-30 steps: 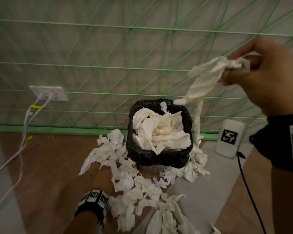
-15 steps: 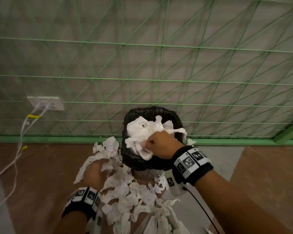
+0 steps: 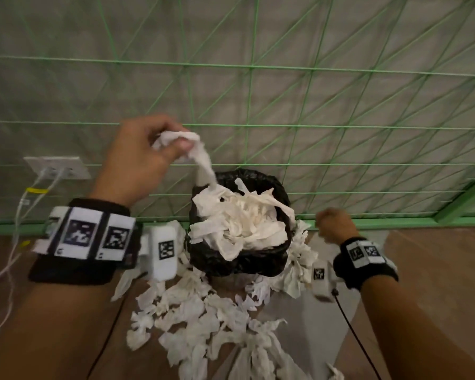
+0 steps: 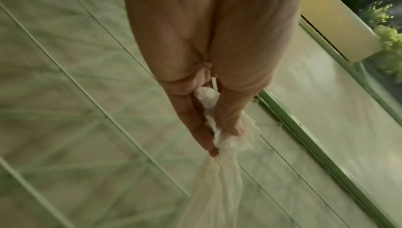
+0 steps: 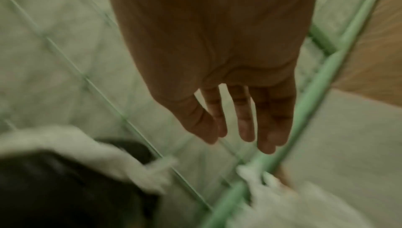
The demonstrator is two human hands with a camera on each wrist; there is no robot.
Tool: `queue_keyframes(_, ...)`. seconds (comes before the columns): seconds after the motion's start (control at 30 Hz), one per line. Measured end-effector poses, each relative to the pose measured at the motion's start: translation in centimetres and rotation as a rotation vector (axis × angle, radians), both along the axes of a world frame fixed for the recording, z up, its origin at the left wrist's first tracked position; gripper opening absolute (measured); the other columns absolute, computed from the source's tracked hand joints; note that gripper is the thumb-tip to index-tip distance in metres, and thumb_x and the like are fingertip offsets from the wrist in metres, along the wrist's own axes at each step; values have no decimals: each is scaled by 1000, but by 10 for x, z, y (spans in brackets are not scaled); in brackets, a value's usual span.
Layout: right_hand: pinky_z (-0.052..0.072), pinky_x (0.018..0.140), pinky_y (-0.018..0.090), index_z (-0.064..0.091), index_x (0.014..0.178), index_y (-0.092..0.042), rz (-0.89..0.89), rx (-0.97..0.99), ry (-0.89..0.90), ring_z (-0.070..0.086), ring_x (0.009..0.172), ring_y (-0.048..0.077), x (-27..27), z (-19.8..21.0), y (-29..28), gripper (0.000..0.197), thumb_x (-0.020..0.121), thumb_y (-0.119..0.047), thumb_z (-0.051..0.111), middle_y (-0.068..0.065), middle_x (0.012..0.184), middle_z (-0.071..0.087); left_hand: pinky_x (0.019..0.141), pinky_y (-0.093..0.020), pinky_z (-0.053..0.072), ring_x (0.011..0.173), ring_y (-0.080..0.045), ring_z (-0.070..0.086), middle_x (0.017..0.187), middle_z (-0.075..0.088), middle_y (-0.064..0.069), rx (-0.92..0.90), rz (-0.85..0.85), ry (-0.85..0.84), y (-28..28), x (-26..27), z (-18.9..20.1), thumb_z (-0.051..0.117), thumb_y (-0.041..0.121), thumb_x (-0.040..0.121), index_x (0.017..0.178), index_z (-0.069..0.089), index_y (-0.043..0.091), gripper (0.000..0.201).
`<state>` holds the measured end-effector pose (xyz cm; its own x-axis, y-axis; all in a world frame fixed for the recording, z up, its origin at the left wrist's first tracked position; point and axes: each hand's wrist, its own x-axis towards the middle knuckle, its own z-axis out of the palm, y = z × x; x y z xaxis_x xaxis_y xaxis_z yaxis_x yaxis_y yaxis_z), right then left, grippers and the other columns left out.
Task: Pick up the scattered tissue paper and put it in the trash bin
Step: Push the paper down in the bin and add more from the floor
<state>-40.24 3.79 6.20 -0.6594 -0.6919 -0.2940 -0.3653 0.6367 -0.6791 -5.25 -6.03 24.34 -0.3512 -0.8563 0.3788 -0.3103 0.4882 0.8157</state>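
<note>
The black-lined trash bin point(image 3: 239, 266) stands by the fence, heaped with white tissue point(image 3: 239, 223). My left hand point(image 3: 173, 145) is raised above and left of the bin and pinches a long tissue strip point(image 3: 203, 160) that hangs down to the bin's rim. The left wrist view shows thumb and fingers of the left hand point(image 4: 224, 140) pinching that strip point(image 4: 217, 180). My right hand point(image 3: 332, 223) is low, right of the bin. In the right wrist view its fingers point(image 5: 245, 120) are straight and hold nothing. Scattered tissue point(image 3: 192, 319) covers the floor in front.
A green mesh fence point(image 3: 258, 126) with a green bottom rail point(image 3: 395, 222) stands behind the bin. A wall outlet point(image 3: 56, 167) with white cables is at the left. A black cable point(image 3: 351, 333) runs over the floor at the right. More tissue point(image 3: 299, 259) lies right of the bin.
My right hand has left the bin, where it pressed tissue down, and dropped to the right, empty. My left hand has risen from the floor with a tissue strip.
</note>
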Motion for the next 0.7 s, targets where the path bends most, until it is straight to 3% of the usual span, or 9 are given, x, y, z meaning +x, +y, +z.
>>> queue_keyframes(0.03,54,82,44,68,85,-13,14,135,-24,66,88,37,0,-24,11,15,74,-22,61,21,92,69,71,-20,46,75,-3,59,83,70,6,-5,-45,-31,6,-15,-2,68,17,84,89,70,21,6)
queue_keyframes(0.13,49,96,39,49,131,-21,152,436,-7,58,108,34,14,-84,43,59,77,-22,72,15,124,56,86,-29,45,99,-11,61,108,68,4,76,-267,-394,20,-53,-34,52,33,95,108,67,27,21)
queue_keyframes(0.2,45,101,38,35,140,-37,221,488,16,49,123,39,29,-108,55,78,74,-30,75,16,146,28,100,-34,39,119,-19,53,128,59,-1,180,-431,-736,25,-70,-68,30,43,100,126,57,25,42)
queue_keyframes(0.3,40,108,42,28,140,-49,298,472,77,36,133,45,45,-132,60,86,70,-37,75,13,154,-2,107,-45,35,127,-28,47,140,50,-6,266,-510,-1050,13,-83,-116,17,49,99,134,47,30,50)
queue_keyframes(0.4,39,107,40,45,134,-37,451,516,278,39,127,43,60,-144,59,57,80,-38,64,12,150,18,108,-50,33,126,-31,47,142,49,-7,248,-462,-1267,-4,-90,-141,18,46,98,129,49,32,47)
queue_keyframes(0.47,41,102,38,57,125,-24,559,535,427,46,121,36,67,-149,59,39,87,-30,55,11,138,41,114,-52,22,137,-32,35,151,38,-1,213,-382,-1411,-8,-95,-144,18,44,98,139,42,33,48)
queue_keyframes(0.53,45,99,34,60,123,-14,580,548,476,56,116,30,69,-145,58,36,89,-19,50,12,127,57,114,-54,13,142,-33,20,156,28,4,176,-334,-1485,-5,-99,-142,21,43,98,142,37,37,48)
queue_keyframes(0.63,49,87,28,62,118,-9,464,575,352,64,108,27,55,-117,51,35,86,-21,54,11,116,67,105,-54,19,135,-33,23,147,34,0,118,-238,-1331,2,-96,-129,33,51,91,126,51,47,39)
queue_keyframes(0.7,51,66,19,69,94,-10,379,580,209,69,88,22,33,-85,44,21,82,-24,60,5,94,71,102,-52,24,128,-30,30,131,41,-1,147,-161,-1097,3,-86,-114,45,59,85,110,61,47,32)
